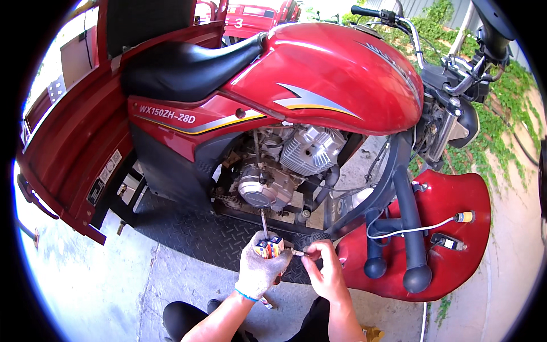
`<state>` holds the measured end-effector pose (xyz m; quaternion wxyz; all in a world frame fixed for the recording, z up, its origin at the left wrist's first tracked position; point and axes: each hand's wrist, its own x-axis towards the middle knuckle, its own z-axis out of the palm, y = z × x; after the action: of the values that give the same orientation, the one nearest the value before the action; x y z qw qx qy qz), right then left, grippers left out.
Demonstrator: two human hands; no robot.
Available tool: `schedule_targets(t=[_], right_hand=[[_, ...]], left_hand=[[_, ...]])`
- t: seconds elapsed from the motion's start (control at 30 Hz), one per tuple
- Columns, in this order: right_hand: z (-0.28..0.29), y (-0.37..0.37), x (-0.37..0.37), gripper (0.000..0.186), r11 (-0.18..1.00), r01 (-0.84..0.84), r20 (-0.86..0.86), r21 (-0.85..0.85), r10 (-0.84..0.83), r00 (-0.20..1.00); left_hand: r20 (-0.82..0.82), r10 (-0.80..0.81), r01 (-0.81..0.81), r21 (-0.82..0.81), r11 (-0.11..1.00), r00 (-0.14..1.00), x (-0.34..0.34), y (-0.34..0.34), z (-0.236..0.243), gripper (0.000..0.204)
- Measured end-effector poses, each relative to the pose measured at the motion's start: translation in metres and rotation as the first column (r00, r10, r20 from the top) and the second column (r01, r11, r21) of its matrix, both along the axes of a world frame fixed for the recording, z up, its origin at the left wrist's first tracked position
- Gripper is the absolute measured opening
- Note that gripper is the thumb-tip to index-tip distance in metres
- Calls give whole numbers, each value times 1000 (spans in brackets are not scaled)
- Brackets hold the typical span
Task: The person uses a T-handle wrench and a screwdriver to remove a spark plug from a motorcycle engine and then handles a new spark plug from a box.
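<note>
My left hand [259,272], in a whitish work glove, is closed around a small coloured cardboard box [269,247]. A metal rod [264,221], like a tool shaft, sticks up from the same grip toward the engine; a bit of red shows under the fingers. My bare right hand [329,276] pinches a small slim part [298,253] that looks like a spark plug, its pale end close to the gloved thumb. Both hands are above the near edge of the black tread-plate footboard [199,242]. Beyond them is the silver finned engine [312,151] of a red motor tricycle.
The red fuel tank [342,74] and black seat [182,71] overhang the engine. At right, black tubular bars [407,228] stand before a red fender [456,273] with a white cable [419,230] across it. The red cargo bed [68,154] rises at left.
</note>
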<state>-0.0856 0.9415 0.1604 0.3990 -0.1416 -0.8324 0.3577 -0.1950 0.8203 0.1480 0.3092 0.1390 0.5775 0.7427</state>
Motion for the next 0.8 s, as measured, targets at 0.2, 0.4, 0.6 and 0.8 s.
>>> schedule_targets(t=[0.2,0.4,0.6,0.8], right_hand=[[0,18,23,19,992,-105,430,-77,128,894],[7,12,22,14,986,-52,203,-158,84,976],[23,9,19,34,987,-112,150,-117,129,980],[4,8,12,28,936,-209,209,-282,273,939]], left_hand=[[32,-37,37,14,999,999,2,-1,6,31],[33,-18,16,64,998,999,2,1,3,29],[111,-36,31,40,999,993,-4,-2,4,35],[131,-24,11,102,995,991,0,-2,3,30]])
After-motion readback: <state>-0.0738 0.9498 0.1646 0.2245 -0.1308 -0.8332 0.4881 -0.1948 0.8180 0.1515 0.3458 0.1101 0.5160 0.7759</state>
